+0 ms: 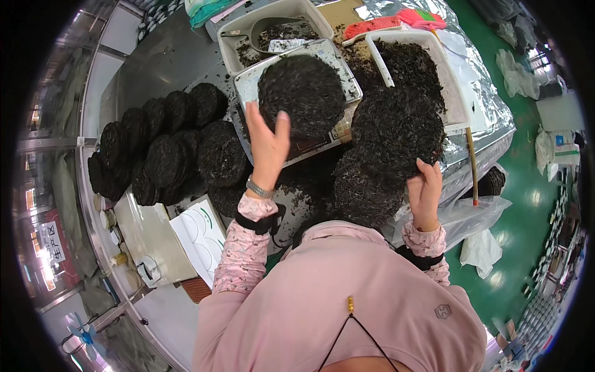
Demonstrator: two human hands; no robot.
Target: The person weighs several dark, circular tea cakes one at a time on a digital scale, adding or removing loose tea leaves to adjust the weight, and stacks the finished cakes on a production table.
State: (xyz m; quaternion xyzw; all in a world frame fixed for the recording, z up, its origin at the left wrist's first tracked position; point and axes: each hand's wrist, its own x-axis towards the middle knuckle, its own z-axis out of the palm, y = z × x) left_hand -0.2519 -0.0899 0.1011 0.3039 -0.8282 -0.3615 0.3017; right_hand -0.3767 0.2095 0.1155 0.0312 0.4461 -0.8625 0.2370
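A dark, round cake of what looks like dried seaweed [302,95], slightly blurred, lies over the pale top of what looks like a weighing scale [351,88]. At its lower left edge is my left hand [268,144], thumb and fingers spread; whether it touches the cake is hard to tell. My right hand [425,190] pinches the lower right edge of another dark seaweed cake [397,132]. That cake overlaps the near end of a white plastic bin [458,109] with loose seaweed [409,60] inside. More round cakes [367,190] lie beneath it, close to my body.
Several stacked cakes [169,160] stand at the left. Behind the scale, a white tub [228,51] holds a grey scoop [258,37] and dark scraps. A red-bristled brush [372,28] lies at the back. Printed paper [200,237] and a wooden stick [472,162] are near the edges.
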